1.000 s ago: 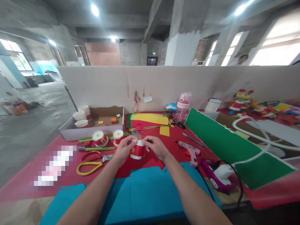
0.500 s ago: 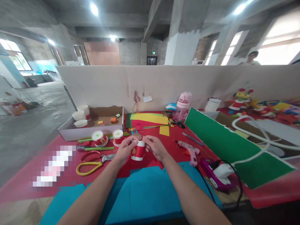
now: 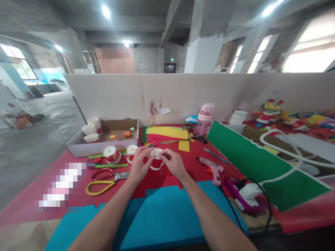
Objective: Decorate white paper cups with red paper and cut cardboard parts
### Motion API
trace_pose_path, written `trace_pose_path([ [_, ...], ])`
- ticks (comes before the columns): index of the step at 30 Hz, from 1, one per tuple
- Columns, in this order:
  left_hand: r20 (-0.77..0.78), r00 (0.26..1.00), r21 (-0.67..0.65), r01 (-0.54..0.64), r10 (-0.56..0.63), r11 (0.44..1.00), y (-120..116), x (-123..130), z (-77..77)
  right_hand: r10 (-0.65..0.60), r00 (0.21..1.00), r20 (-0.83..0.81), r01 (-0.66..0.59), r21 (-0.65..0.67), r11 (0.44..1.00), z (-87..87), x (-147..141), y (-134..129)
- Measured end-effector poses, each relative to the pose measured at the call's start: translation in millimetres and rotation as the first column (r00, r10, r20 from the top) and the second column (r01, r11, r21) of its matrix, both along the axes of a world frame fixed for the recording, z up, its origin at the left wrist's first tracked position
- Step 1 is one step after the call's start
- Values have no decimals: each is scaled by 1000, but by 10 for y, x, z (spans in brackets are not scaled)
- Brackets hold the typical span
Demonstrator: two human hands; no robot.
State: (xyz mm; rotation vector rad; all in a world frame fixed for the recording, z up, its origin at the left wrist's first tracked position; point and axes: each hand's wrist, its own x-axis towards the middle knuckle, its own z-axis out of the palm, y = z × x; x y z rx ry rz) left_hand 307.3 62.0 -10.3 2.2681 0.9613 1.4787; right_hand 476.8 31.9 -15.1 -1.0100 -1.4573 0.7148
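A small red and white paper cup [image 3: 156, 163] is in front of me at the middle of the table, its pale top tilted towards me. The fingers of my left hand [image 3: 141, 162] are closed at its left rim. From the other side, my right hand [image 3: 173, 162] pinches near the right of the rim, thumb and forefinger together. The fingertips nearly meet over the cup's near edge, and whether a small piece lies between them cannot be made out. Left of my left hand stand two similar cups [image 3: 111, 154] with white tops, one partly hidden by that hand.
Scissors [image 3: 104, 184] with yellow and red handles lie left. A pink glue gun [image 3: 213, 169], a purple power strip [image 3: 242, 198] and a green board [image 3: 256, 164] are right. An open box [image 3: 101, 150] with cups stands back left; coloured paper [image 3: 167, 131] lies behind.
The cup has tipped so that its pale top faces me more, and it sits slightly higher in view. Both hands have shifted their fingers along its rim.
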Motion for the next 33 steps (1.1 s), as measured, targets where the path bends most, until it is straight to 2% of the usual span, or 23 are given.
trace_pose_path([
  [3, -74, 997, 86, -6, 12, 996, -3, 4, -25, -23, 998, 63, 19, 59, 998, -3, -34, -37],
  [7, -108, 994, 105, 27, -16, 994, 29, -7, -77, -58, 988, 141, 44, 100, 994, 3, -47, -56],
  [13, -159, 987, 179, 42, -13, 983, 49, -5, -104, 8, 994, 108, -11, 24, 1000, -63, -44, -12],
  [16, -160, 987, 129, 19, 2, 992, 41, 6, -100, 22, 994, 103, -24, 14, 1000, -98, -60, -2],
  [21, 53, 997, -156, 56, -48, 986, 55, 14, -126, -1, 992, 126, -2, 24, 1000, -117, -58, 7],
  [23, 99, 992, -214, 94, -74, 972, 69, 11, -138, -32, 990, 139, 27, 39, 999, -121, -44, 19],
  [30, -26, 998, -93, 56, -58, 994, 75, 11, -159, -47, 990, 134, 39, 61, 997, -89, -37, 15],
  [33, -88, 995, -49, 32, -37, 998, 50, 36, -134, -75, 974, 213, 54, 101, 993, -71, -12, 19],
])
